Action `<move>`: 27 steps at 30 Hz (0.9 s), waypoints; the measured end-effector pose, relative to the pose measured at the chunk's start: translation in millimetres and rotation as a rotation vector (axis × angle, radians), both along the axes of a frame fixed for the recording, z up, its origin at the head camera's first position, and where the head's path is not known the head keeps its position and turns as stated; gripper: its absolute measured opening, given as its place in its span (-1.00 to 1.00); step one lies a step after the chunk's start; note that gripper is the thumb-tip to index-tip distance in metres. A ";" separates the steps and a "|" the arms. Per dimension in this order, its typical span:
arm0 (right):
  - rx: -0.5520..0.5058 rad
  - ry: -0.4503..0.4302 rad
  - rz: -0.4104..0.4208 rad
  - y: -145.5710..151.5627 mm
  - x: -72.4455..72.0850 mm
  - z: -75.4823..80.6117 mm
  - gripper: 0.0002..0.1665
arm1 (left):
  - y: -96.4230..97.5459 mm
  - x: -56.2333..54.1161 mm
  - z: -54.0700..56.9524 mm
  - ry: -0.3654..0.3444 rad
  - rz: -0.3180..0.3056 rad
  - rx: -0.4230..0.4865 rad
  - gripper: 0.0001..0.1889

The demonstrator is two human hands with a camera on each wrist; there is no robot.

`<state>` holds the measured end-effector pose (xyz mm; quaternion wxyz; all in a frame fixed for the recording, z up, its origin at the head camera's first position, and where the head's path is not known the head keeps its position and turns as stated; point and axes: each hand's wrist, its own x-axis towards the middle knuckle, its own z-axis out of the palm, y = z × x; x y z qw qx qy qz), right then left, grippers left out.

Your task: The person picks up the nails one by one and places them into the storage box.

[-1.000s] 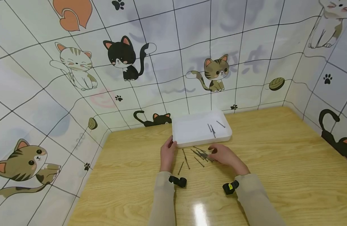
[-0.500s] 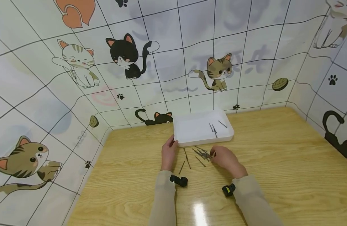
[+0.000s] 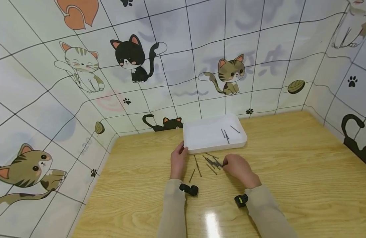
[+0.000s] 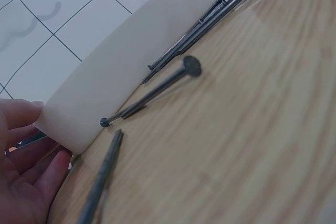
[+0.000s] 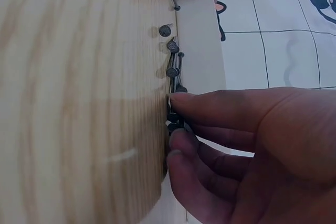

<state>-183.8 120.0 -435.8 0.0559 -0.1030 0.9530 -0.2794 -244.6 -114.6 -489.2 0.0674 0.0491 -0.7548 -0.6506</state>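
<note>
At its near left corner, the white tray (image 3: 200, 135) is held by my left hand (image 3: 177, 164), thumb on the front side and fingers round the corner. My right hand (image 3: 238, 168) is at the right end of a pile of dark nails (image 3: 212, 162) in front of the tray. In the right wrist view, thumb and fingertips pinch at the nail heads (image 5: 173, 118); how many nails they grip I cannot tell. Several other nails (image 4: 192, 66) lie loose left of the pile. Inside the tray, a few nails (image 3: 226, 135) rest toward the right.
A wooden table (image 3: 135, 198) carries everything. Behind the tray rises a wall covering (image 3: 177, 59) printed with cats and grid lines, close to the tray's back edge. More of this covering stands at the left and right sides.
My right hand has closed its fingers in at the right end of the nail pile. The left hand stays at the tray's corner, and the tray has not moved on the table.
</note>
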 end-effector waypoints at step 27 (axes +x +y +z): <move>-0.045 -0.004 0.076 11.8 -1.3 4.8 -0.84 | 2.7 1.3 1.2 0.007 0.001 0.001 -0.53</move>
